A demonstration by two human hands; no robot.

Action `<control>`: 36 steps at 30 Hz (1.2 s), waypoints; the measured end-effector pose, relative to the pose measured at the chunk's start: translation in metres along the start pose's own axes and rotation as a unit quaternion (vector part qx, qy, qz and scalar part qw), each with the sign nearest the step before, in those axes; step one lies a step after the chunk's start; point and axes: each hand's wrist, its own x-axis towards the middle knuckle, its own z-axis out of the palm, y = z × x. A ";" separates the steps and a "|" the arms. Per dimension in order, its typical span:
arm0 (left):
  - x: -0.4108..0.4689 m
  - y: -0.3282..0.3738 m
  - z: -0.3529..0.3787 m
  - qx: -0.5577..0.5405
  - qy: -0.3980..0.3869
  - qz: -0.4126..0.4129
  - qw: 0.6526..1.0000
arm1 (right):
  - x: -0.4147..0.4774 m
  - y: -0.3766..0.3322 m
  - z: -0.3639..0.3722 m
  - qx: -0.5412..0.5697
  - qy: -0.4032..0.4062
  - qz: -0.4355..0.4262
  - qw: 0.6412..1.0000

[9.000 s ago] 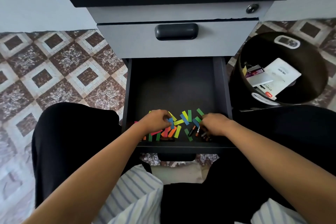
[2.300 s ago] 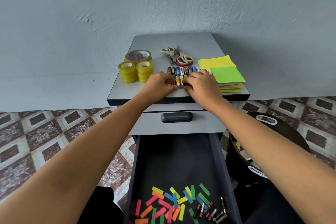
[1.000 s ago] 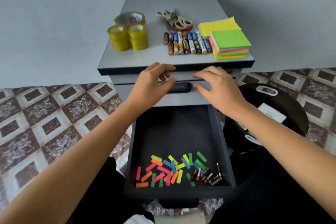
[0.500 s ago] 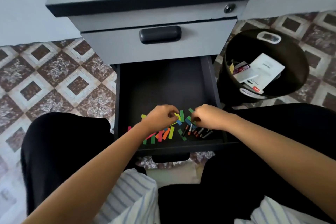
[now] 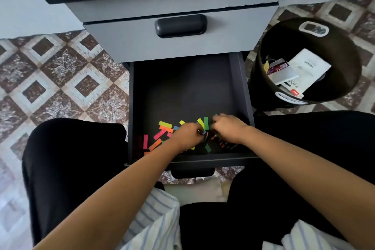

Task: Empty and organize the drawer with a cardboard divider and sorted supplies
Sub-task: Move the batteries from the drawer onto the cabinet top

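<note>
Apparently gathering small batteries, the left hand and right hand curl down among coloured paper strips at the near end of the open drawer. Whether either grips anything cannot be told. Right, the bin holds a white pack reading "STAPLE".

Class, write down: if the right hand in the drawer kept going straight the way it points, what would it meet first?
Probably the green strip just past the right hand, with a yellow strip beside it; blur hides whether the hand rides above them.
</note>
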 end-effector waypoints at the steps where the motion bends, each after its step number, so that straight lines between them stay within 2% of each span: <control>1: 0.004 0.004 0.004 0.014 -0.008 -0.004 1.000 | 0.000 0.003 -0.002 0.020 0.007 0.009 1.000; 7: 0.020 0.021 0.023 0.078 -0.001 -0.040 0.996 | -0.001 0.025 -0.017 0.084 0.025 0.043 0.995; 12: 0.023 0.015 0.024 0.102 -0.016 -0.039 0.994 | 0.000 0.027 -0.019 0.091 -0.034 0.034 0.995; 16: 0.025 0.006 0.011 0.048 0.000 -0.034 0.998 | 0.002 0.018 -0.010 0.042 -0.077 0.017 0.996; 21: 0.022 -0.008 0.001 -0.037 0.019 -0.036 0.998 | 0.003 0.016 -0.002 0.034 -0.117 0.024 0.992; 27: 0.020 -0.005 0.004 -0.048 0.003 -0.021 0.999 | 0.003 0.011 -0.006 0.033 -0.137 0.034 0.989; 31: 0.024 0.000 0.011 -0.054 -0.007 -0.019 0.998 | 0.000 0.012 -0.010 0.041 -0.128 0.035 0.990; 36: 0.027 0.012 0.017 -0.019 -0.029 -0.004 0.999 | -0.005 0.019 -0.030 0.064 -0.047 0.067 0.995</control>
